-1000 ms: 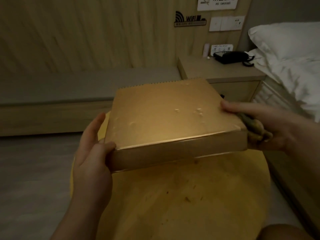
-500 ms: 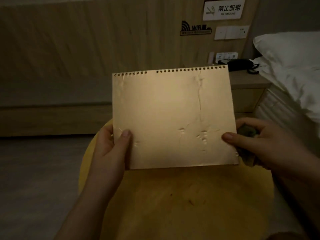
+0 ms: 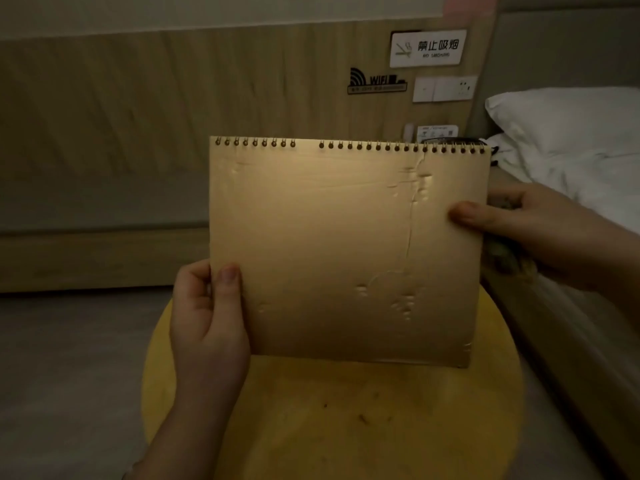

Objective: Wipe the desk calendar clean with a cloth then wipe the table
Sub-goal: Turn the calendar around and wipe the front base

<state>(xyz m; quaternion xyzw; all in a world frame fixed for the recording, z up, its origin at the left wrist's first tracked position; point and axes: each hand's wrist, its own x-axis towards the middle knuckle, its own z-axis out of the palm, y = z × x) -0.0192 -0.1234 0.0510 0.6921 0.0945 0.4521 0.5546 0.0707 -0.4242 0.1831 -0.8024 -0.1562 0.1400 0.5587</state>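
Desk calendar (image 3: 346, 251) held upright above the round yellow surface (image 3: 332, 420), plain gold back cover toward the camera, spiral binding along the top edge. Gripped at the lower left edge by the left hand (image 3: 207, 323), thumb pressed flat on the cover, fingers curled behind. Pinched at the right edge by the right hand (image 3: 540, 233), thumb on the cover, remaining fingers behind; dark mottled cloth (image 3: 502, 251) bunched in the same hand, partly hidden behind the calendar's right edge. Bottom edge of the calendar close over the surface; contact not determinable.

Cover: stiff card with a dull metallic sheen, rectangular, wider than tall. Long vertical crease right of centre; small dents in a cluster toward the lower right and near the upper left. Wire loops interrupted by a gap left of centre.

Surface: circular, yellow-orange, matte, with dark specks and smudges toward the near side. Grey floor (image 3: 69, 375) to the left. Wood-grain wall panel (image 3: 138, 98) behind, carrying a no-smoking sign (image 3: 427, 48), a WIFI plaque (image 3: 376, 81) and a white switch plate (image 3: 445, 88). Bed with white pillow (image 3: 568, 123) at the right.
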